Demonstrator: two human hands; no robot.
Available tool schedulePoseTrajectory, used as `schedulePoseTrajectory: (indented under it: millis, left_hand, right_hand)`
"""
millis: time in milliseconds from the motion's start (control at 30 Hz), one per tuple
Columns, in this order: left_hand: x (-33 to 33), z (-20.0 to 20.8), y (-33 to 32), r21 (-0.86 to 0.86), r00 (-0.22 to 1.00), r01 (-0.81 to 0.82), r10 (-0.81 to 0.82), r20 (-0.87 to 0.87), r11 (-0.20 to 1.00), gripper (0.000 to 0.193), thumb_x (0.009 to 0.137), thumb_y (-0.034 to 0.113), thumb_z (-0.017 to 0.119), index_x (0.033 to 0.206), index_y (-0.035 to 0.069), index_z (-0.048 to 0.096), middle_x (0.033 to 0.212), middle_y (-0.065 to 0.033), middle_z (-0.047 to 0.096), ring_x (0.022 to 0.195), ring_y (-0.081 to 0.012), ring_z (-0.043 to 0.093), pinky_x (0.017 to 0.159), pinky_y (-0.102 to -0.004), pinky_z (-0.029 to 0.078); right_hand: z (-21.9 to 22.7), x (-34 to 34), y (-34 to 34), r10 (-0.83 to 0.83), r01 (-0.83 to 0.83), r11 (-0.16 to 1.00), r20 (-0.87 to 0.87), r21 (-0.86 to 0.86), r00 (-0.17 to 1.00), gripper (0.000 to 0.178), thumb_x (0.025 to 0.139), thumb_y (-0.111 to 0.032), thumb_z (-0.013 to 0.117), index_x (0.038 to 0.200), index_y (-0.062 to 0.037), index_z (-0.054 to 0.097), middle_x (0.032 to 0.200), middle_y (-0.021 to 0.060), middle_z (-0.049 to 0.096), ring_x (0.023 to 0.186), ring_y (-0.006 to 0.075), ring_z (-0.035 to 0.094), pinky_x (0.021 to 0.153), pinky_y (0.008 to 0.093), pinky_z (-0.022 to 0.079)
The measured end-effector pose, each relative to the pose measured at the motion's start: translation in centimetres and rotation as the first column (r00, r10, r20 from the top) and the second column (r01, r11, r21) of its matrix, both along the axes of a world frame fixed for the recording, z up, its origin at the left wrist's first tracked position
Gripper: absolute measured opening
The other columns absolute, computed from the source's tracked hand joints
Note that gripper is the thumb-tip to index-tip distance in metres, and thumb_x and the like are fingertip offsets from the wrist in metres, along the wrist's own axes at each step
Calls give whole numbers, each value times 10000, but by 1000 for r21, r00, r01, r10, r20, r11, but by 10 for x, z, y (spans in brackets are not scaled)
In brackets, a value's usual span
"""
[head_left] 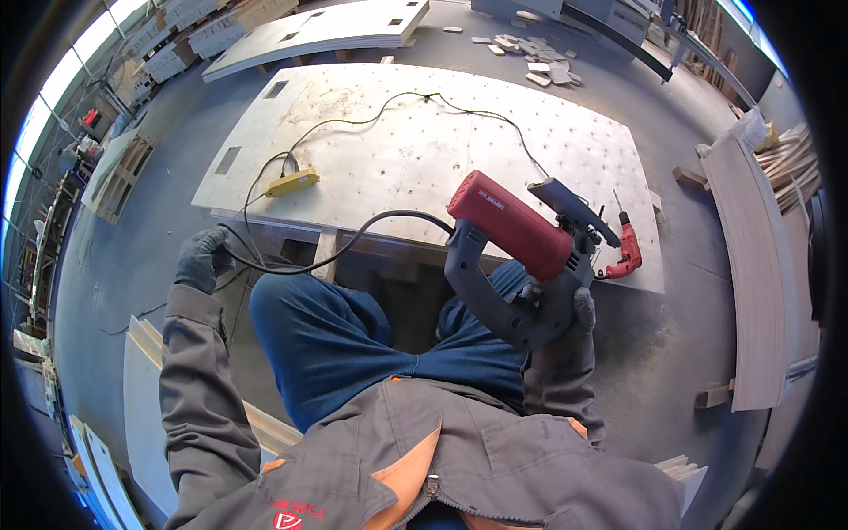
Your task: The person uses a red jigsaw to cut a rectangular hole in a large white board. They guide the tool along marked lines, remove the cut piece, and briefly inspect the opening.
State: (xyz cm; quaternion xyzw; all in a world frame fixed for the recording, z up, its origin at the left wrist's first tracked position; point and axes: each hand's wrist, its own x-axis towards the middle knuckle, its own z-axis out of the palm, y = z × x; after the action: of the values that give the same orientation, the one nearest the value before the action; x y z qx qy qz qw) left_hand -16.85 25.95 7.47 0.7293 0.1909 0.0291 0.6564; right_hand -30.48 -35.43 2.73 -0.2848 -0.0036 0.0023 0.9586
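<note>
My right hand (pixel 583 309), in a grey glove, holds up a red and dark grey circular saw (pixel 508 221) over my lap; most of its fingers are hidden behind the tool. The saw is tilted, its handle toward me. From its rear runs a black power cord (pixel 353 238) to my left hand (pixel 203 258), gloved too, with fingers closed round the cord. Beyond my knees, a yellow power strip (pixel 291 183) lies on a large pale wooden panel (pixel 389 150), with another cord looping across it. A red drill (pixel 627 254) rests near the panel's right edge.
Long boards (pixel 746 274) are stacked at the right, with wooden blocks beneath. More panels (pixel 327 31) lie at the back left, beside piles of timber. Small offcuts (pixel 541 62) are scattered on the far floor. A pallet (pixel 124 181) leans at the left.
</note>
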Motion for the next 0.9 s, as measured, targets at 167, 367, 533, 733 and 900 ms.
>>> schedulePoseTrajectory:
  millis: [167, 367, 533, 733, 900]
  left_hand:
    - [40, -31, -41, 171, 957, 159, -109, -270, 972, 210, 896, 204, 804, 905, 3, 742, 681, -83, 676, 439, -183, 578, 424, -319, 492]
    - [92, -89, -77, 475, 845, 534, -467, -261, 700, 219, 798, 157, 820, 905, -30, 778, 715, -116, 722, 567, -175, 634, 525, -325, 504]
    - [108, -122, -82, 272, 916, 400, -373, -147, 875, 205, 787, 140, 820, 886, -30, 761, 721, -86, 709, 588, -148, 627, 544, -319, 515]
    - [72, -81, -169, 178, 873, 474, -436, -217, 862, 214, 818, 149, 842, 953, 3, 763, 762, -55, 707, 621, -109, 624, 558, -267, 517]
    - [45, -103, -236, 45, 854, 517, -512, -89, 855, 214, 820, 76, 853, 995, 16, 746, 804, -32, 703, 587, -99, 601, 533, -268, 501]
  right_hand:
    - [9, -5, 13, -171, 161, 982, -99, -98, 980, 760, 913, -551, 633, 1424, -9, 483, 1182, 188, 630, 1033, 313, 642, 962, 482, 539]
    - [33, -4, 15, -208, 195, 975, -123, -109, 970, 663, 890, -396, 746, 1370, 2, 522, 1168, 168, 665, 999, 302, 681, 916, 453, 581]
    - [48, 0, 32, -247, 235, 967, -123, -100, 961, 655, 896, -392, 738, 1377, -9, 511, 1186, 168, 654, 1015, 306, 675, 924, 455, 578]
    - [23, 21, 14, -193, 178, 978, -138, -113, 972, 649, 910, -404, 724, 1388, -22, 508, 1137, 188, 661, 988, 321, 670, 929, 496, 581]
    - [10, 27, 12, -175, 193, 981, -321, 25, 931, 637, 912, -383, 736, 1387, -22, 512, 1158, 171, 646, 988, 307, 664, 938, 457, 568]
